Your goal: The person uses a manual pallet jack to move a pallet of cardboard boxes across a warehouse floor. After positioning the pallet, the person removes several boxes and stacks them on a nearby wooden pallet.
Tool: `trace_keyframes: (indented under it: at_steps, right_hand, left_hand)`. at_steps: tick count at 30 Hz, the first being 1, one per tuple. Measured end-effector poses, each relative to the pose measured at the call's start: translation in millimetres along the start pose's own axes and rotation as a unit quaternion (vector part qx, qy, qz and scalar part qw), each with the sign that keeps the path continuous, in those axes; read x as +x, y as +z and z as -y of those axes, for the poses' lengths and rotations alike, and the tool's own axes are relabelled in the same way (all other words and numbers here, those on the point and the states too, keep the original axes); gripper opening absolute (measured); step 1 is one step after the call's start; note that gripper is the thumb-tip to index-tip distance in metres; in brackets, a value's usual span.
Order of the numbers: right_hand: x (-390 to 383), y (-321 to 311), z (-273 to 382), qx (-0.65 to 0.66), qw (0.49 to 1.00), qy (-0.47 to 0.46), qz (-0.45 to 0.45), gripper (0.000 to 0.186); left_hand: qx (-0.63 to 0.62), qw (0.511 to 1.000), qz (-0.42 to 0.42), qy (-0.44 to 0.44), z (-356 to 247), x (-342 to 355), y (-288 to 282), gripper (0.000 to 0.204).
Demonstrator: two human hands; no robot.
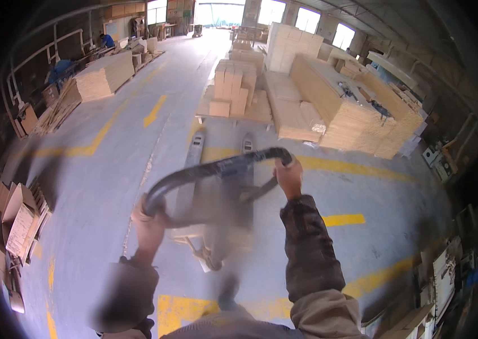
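Both my hands grip the dark looped handle (219, 167) of a pallet jack, one at each end: my left hand (147, 226) at the lower left, my right hand (289, 178) higher at the right. Below the handle the jack's body is blurred. Its two forks (196, 147) point away from me, their tips just short of a pallet (233, 120) stacked with pale wooden blocks or boards (227, 85).
Large board stacks (357, 130) line the right. Sheet piles (100, 76) and a person in blue (106, 40) are at the far left. Broken cardboard and wood (21, 220) lie near left, scrap boards (442, 271) near right. A marked aisle (165, 68) leads to the bright doorway.
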State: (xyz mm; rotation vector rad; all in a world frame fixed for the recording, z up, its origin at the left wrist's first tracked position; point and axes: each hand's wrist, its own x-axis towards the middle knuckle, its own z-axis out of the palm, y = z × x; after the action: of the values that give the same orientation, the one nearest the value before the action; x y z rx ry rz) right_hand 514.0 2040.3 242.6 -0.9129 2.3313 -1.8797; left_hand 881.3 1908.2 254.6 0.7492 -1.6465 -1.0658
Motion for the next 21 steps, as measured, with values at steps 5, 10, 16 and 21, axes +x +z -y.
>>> trace_keyframes:
  at_steps: [5,10,16,21]
  right_hand:
    - [63,89,-2,-0.062,0.994,-0.074,-0.048,0.03]
    - [95,135,16,-0.165,0.977,-0.121,-0.052,0.02]
    - [114,169,26,-0.098,0.98,-0.127,-0.117,0.015]
    - [131,185,23,-0.119,0.976,-0.083,-0.163,0.014]
  left_hand:
    - [0.016,0.999,-0.047,0.012,43,102,-3,0.018]
    - [-0.015,0.998,-0.054,-0.014,93,219,-6,0.029]
    - [-0.034,0.999,0.016,-0.023,150,344,16,0.031]
    - [-0.106,0.989,0.103,-0.024,186,420,64,0.015]
